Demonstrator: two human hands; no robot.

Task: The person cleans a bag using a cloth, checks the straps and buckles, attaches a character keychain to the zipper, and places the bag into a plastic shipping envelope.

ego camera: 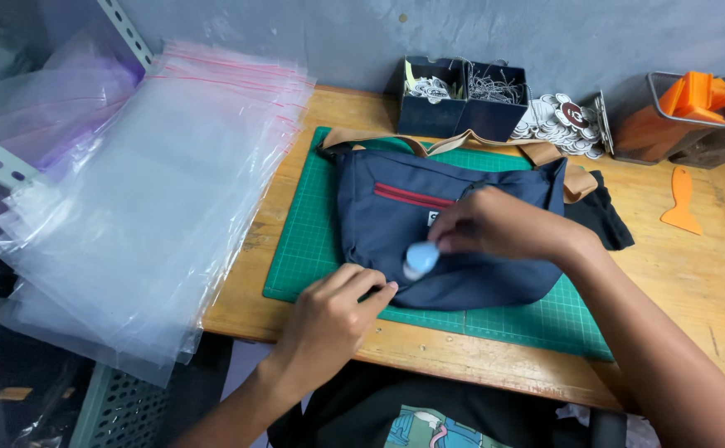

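Nearest to my view is the left hand (329, 319), which comes up from the bottom edge; its grip is loosely curled and empty, with the fingertips pressing on the lower left corner of the dark navy fabric shoulder bag (441, 220). The bag lies flat on the green cutting mat with a white grid (313, 241), in the middle of the wooden desk (694, 274), with its long axis going left to right and its tan webbing strap (462, 145) folded along the far edge. The right hand (495, 226) is on the middle of the bag; its grip is closed around a small pale blue rounded tool (420, 259), whose tip touches the fabric just to the upper right of the left fingertips. So the right hand is the nearer one to the tool's point of contact. A stack of clear plastic zip bags (147, 191) lies at the left.
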